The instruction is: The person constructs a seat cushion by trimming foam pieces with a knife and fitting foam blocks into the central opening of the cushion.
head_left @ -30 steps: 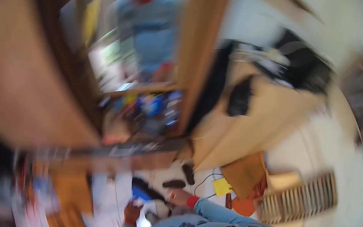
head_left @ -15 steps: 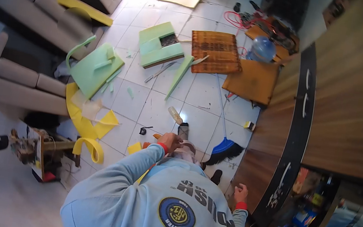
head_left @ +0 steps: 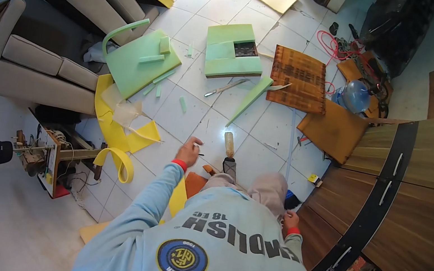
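Note:
My left hand point(head_left: 188, 151) is stretched out low over the tiles, its fingers bent but apart. A small black item point(head_left: 201, 154) shows at its fingertips, mostly hidden by the hand, and I cannot make out a grip on it. My right hand point(head_left: 291, 220) hangs beside my leg with loosely curled fingers and nothing visible in them. Close to it is the blue broom head point(head_left: 291, 199), partly covered by my knee. Ahead of my foot lies a clear bottle point(head_left: 228, 144) with yellowish contents. Yellow foam strips point(head_left: 116, 162) are to the left of my left hand.
Green foam pieces point(head_left: 139, 69), a knife point(head_left: 225, 88) and brown panels point(head_left: 298, 80) lie across the floor. A blue water jug point(head_left: 352, 96) stands beyond them. A sofa point(head_left: 44, 77) and a machine point(head_left: 36, 146) flank the left; wooden cabinets point(head_left: 327, 192) line the right.
My left hand has moved from in front of my legs out to the left, over the floor where a black item lay. My right hand has drawn in beside my leg. The view has shifted.

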The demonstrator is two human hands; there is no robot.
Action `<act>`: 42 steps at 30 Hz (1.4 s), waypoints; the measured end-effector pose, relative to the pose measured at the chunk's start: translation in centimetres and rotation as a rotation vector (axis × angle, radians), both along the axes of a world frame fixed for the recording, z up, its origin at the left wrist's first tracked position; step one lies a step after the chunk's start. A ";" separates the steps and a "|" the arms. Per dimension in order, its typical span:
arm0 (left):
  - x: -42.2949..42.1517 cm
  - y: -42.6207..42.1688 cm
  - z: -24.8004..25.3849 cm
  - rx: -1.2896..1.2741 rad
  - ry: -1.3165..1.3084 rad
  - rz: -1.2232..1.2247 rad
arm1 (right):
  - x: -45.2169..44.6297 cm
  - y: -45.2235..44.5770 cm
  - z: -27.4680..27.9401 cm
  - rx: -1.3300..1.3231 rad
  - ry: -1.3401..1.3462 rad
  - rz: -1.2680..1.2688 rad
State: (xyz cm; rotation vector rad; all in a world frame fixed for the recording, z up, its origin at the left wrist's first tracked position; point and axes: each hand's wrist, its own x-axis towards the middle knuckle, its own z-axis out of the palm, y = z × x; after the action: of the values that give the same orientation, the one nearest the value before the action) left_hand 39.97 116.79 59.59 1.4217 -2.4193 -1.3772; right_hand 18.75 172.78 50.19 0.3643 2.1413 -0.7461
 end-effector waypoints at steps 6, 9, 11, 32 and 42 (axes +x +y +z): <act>3.7 -10.6 1.8 -0.010 -0.103 0.316 | -8.4 -10.5 1.0 0.034 0.079 0.514; 7.1 -9.8 1.6 -0.115 -0.158 0.353 | -17.2 -14.4 -3.4 0.150 0.069 0.574; 11.6 -7.8 -3.3 -0.427 -0.124 0.242 | -23.5 -20.4 -3.0 0.148 0.013 0.494; 4.4 -52.0 -17.2 0.213 -0.492 -0.127 | -20.2 -77.0 -8.3 -0.148 0.184 0.560; -22.1 -64.4 -42.0 -0.003 -0.191 -0.362 | -31.1 -95.8 -37.0 -0.004 0.462 0.632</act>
State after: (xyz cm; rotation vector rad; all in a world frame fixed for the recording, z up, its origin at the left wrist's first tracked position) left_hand 17.89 52.34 17.63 1.2059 -2.9156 -1.3477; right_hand -12.36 76.93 13.16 -0.5249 2.4745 -0.4874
